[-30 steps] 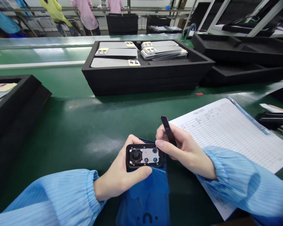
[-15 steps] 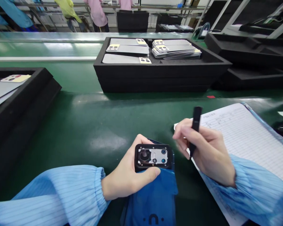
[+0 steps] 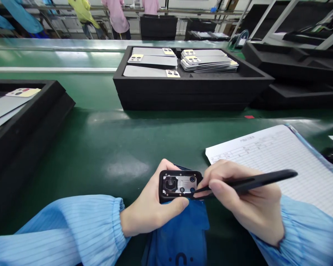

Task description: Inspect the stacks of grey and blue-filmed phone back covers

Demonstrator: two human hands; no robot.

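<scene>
My left hand (image 3: 155, 208) is wrapped around a phone-like device, its thumb lying along the near edge. The device's black-framed camera module (image 3: 180, 190) faces up and carries several round lenses on a silvery plate. Blue film (image 3: 180, 236) hangs from the device toward me. My right hand (image 3: 238, 195) pinches slim black tweezers (image 3: 258, 181), held almost level. Their pointed tip is at the lower right lens, beside the module's right edge; whether it touches cannot be made out.
A black tray (image 3: 191, 90) at the back holds flat grey panels with yellow-marked camera ends. Another black tray (image 3: 58, 107) stands at left, and black trays (image 3: 302, 96) are stacked at right. A printed sheet (image 3: 266, 147) lies under my right arm. People in coloured clothing are beyond the bench.
My right hand has come left and down to the camera module, and the tweezers have turned from upright to nearly level. My left hand keeps its hold on the device.
</scene>
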